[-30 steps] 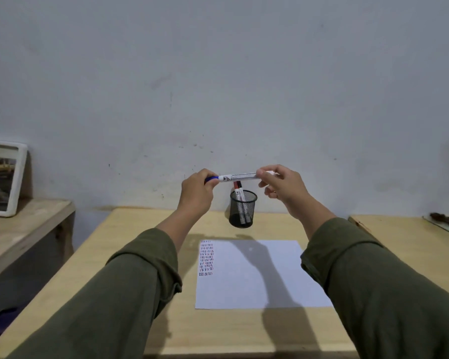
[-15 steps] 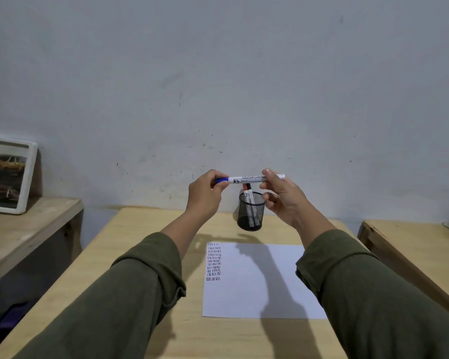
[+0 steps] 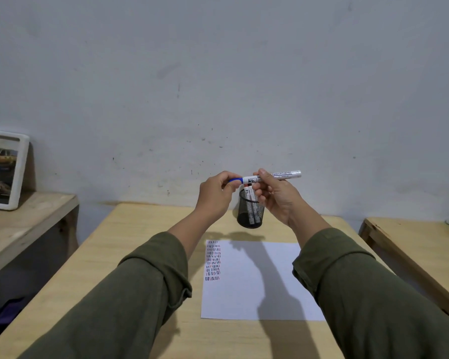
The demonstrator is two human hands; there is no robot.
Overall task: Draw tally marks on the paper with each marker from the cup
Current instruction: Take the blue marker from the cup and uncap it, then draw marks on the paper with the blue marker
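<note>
Blue-capped marker (image 3: pixel 270 176) lies level, three to nine o'clock, left hand (image 3: pixel 215 196) pinching the cap, right hand (image 3: pixel 276 195) gripping the barrel above the cup (image 3: pixel 250 213).

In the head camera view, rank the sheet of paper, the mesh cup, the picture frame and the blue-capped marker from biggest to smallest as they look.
1. sheet of paper
2. picture frame, partly cut off by the edge
3. mesh cup, partly hidden behind the hands
4. blue-capped marker, held nearer the camera

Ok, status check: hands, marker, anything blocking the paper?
Left hand pinching the blue cap, right hand gripping the marker barrel, held level above the mesh cup. Paper unobstructed, tallies in its left column.
</note>
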